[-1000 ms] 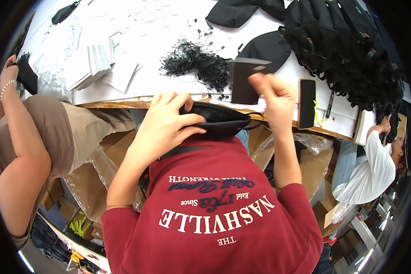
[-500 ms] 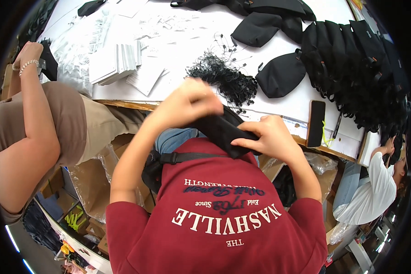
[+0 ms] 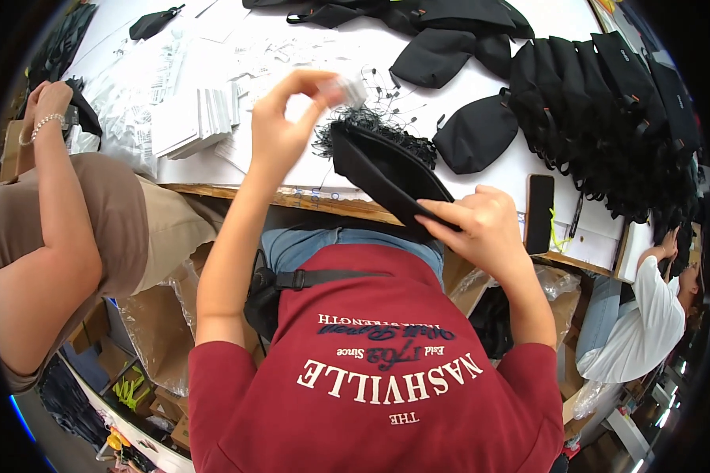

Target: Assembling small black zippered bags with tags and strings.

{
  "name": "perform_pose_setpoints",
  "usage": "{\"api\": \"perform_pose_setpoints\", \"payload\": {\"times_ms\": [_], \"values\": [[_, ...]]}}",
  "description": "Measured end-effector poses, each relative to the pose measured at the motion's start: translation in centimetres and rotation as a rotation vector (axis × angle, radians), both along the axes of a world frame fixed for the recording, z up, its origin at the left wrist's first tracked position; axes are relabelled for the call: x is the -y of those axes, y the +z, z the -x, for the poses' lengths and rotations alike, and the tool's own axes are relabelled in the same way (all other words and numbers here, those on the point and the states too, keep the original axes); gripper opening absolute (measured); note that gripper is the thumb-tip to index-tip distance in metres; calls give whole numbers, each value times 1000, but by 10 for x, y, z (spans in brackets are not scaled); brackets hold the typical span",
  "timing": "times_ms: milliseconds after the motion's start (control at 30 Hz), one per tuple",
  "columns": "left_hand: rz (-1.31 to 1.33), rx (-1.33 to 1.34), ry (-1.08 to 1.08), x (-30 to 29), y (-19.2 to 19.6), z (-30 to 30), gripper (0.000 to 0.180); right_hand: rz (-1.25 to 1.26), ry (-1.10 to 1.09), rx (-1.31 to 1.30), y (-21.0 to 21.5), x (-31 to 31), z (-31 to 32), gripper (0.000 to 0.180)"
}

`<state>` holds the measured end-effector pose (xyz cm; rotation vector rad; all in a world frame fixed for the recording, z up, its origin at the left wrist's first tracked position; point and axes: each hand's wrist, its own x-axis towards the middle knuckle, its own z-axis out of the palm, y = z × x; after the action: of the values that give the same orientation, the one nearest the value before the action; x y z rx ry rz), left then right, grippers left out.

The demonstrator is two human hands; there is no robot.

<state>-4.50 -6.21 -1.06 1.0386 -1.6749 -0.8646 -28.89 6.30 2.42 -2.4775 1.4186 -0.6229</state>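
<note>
A black fabric pouch [image 3: 386, 169] is gripped at its right end by my right hand [image 3: 481, 225], its opening spread apart and facing up at the table edge. Raised above the table on the left, my left hand [image 3: 288, 114] pinches a small whitish packet [image 3: 353, 91], smeared by motion. Behind the pouch lies a tangled heap of black strings with small tags [image 3: 371, 122], partly hidden by it. Another black pouch [image 3: 477, 134] lies flat to the right of the heap.
Stacked white cards [image 3: 193, 122] and clear plastic bags [image 3: 126, 102] lie at left. A long row of black pouches [image 3: 599, 118] fills the right side, near a phone [image 3: 539, 213] and a pen [image 3: 577, 214]. Co-workers sit on both sides; cardboard boxes [image 3: 154, 331] stand below.
My left hand has left the pouch and risen up and away, now with a whitish packet in its fingers. The pouch has moved up over the table edge, its mouth now spread open.
</note>
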Motion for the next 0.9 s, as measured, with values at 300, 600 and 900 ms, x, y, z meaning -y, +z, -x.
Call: {"api": "perform_pose_setpoints", "payload": {"times_ms": [300, 600, 900], "values": [[-229, -229, -142, -41, -17, -18, 88, 87, 12, 18, 13, 7, -18, 21], [-738, -973, -313, -58, -37, -24, 48, -23, -50, 118, 14, 0, -36, 48], [-691, -1086, -684, -59, -48, -17, 43, -232, 175, -186, 40, 9, -47, 53]]}}
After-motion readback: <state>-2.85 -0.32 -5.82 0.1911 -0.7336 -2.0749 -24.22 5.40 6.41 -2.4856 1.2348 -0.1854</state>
